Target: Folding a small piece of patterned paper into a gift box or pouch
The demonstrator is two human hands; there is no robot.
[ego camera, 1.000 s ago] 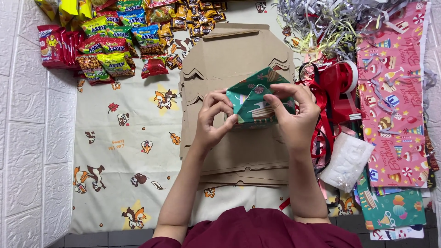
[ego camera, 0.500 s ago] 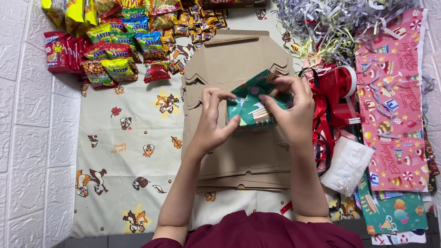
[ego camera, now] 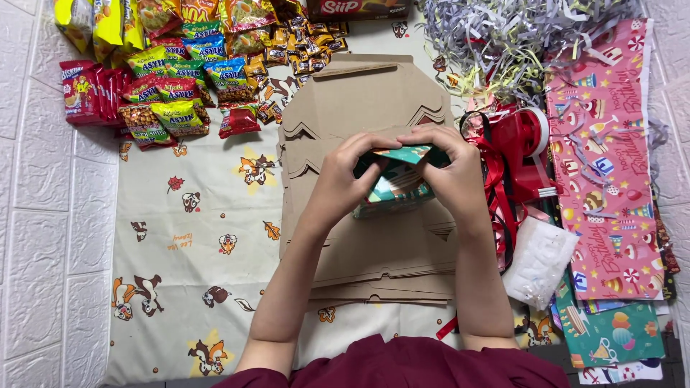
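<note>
Both hands hold one small green wrapped box [ego camera: 394, 185] over a stack of flat brown cardboard [ego camera: 374, 244]. The left hand [ego camera: 343, 179] pinches its left end, the right hand [ego camera: 451, 172] its right end, equally near. The box lies sideways between them. Farther off sit snack packets [ego camera: 180, 79] and shredded paper [ego camera: 503, 36].

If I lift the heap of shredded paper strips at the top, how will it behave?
The shredded paper strips are thin, curly and loosely tangled, so probably very light and floppy. Lifted, they would likely hang in a clump and shed loose strands; some already trail over the pink wrapping paper.
</note>
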